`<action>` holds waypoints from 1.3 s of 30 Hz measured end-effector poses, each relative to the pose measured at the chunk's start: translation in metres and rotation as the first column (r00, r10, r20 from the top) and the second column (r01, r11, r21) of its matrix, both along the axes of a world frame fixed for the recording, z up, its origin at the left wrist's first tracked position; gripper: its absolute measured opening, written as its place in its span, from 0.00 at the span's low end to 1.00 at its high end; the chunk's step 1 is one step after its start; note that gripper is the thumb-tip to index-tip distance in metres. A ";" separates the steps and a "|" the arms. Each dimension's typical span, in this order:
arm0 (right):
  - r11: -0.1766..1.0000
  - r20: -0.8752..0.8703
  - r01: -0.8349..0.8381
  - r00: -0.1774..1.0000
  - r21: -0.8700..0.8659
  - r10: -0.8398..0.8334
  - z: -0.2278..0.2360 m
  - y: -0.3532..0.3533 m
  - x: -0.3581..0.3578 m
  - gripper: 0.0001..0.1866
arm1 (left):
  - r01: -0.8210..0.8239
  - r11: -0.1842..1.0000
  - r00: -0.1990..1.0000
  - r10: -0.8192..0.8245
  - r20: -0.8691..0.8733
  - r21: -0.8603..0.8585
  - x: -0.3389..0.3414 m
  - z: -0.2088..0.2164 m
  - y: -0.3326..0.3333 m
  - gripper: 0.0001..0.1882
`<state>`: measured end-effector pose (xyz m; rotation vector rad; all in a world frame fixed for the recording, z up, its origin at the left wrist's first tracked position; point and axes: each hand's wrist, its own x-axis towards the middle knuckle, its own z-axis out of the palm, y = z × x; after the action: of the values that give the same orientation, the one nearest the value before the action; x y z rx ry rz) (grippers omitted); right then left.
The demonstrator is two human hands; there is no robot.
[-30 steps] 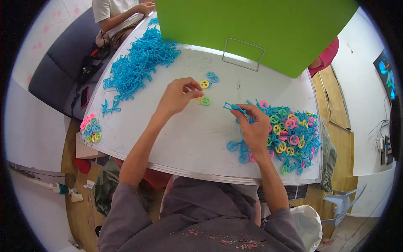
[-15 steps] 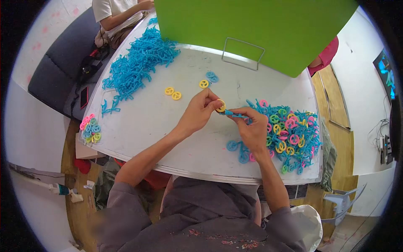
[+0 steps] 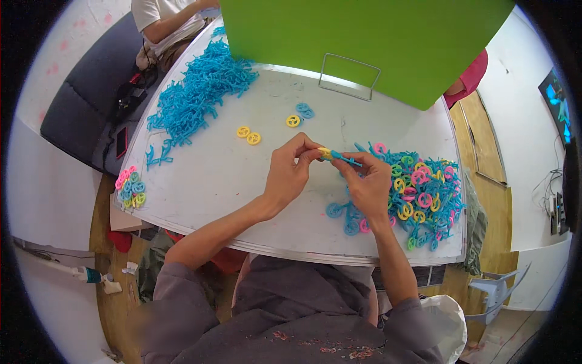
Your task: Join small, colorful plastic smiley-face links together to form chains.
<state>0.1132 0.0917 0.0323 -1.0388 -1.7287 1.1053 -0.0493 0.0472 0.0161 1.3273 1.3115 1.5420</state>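
Over the middle of the table, my left hand (image 3: 290, 172) pinches a small yellow spoked wheel (image 3: 325, 152). A blue plastic frame piece (image 3: 347, 159) is gripped in my right hand (image 3: 370, 187), and its end meets the wheel between my fingertips. Beyond my hands lie a loose yellow wheel (image 3: 293, 121) and blue wheels (image 3: 305, 110); two more yellow wheels (image 3: 248, 134) rest to the left. Right beside my right hand is a heap of blue frames with coloured wheels (image 3: 418, 194).
A big pile of blue frame pieces (image 3: 200, 85) covers the table's far left. Pink, blue and green wheels (image 3: 130, 187) cluster at the left edge. A green board (image 3: 364, 42) with a wire stand (image 3: 348, 88) blocks the far side. Another person (image 3: 173, 24) sits at far left.
The yellow wheel has turned from facing me to nearly edge-on against the blue frame piece. Both hands have shifted slightly to the right.
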 end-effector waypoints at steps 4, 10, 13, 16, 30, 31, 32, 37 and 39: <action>0.985 -0.141 -0.109 0.986 -0.132 0.090 -0.007 0.004 0.001 0.08 | -0.028 0.997 1.000 0.029 -0.009 0.074 0.004 -0.013 0.002 0.03; 0.901 -0.345 -0.225 0.934 -0.371 0.091 -0.001 0.003 0.002 0.08 | -0.107 0.973 0.983 0.135 -0.129 0.204 0.007 -0.015 -0.001 0.05; 0.900 -0.370 -0.232 0.925 -0.369 0.086 -0.001 0.002 0.002 0.08 | -0.118 0.960 0.970 0.166 -0.177 0.255 0.006 -0.013 0.000 0.05; 0.977 -0.226 -0.048 0.974 -0.208 0.000 -0.002 -0.004 -0.005 0.07 | -0.126 0.962 0.954 0.184 -0.236 0.242 0.006 -0.010 0.000 0.05; 1.000 -0.045 -0.018 0.999 0.025 0.019 -0.006 0.007 0.003 0.06 | 0.072 0.992 0.989 -0.057 -0.138 0.106 -0.004 -0.006 0.005 0.08; 0.998 -0.061 -0.024 0.998 0.049 0.027 -0.006 0.008 0.002 0.06 | 0.036 0.990 0.981 -0.009 -0.195 0.134 -0.005 -0.008 0.005 0.08; 0.998 -0.062 -0.026 0.998 0.049 0.029 -0.006 0.006 0.000 0.06 | 0.001 0.986 0.967 0.040 -0.251 0.164 -0.006 -0.009 0.004 0.07; 0.996 0.002 0.023 1.000 0.086 -0.023 -0.002 0.003 0.001 0.10 | 0.038 0.997 0.981 -0.024 -0.190 0.073 -0.002 0.006 0.004 0.06; 0.998 -0.076 0.042 0.996 0.051 -0.038 -0.005 0.002 -0.003 0.12 | 0.047 0.995 0.986 -0.032 -0.162 0.093 0.001 0.007 0.003 0.06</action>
<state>0.1100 0.0940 0.0276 -0.9832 -1.6618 1.0545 -0.0488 0.0506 0.0228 1.5565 1.3129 1.5143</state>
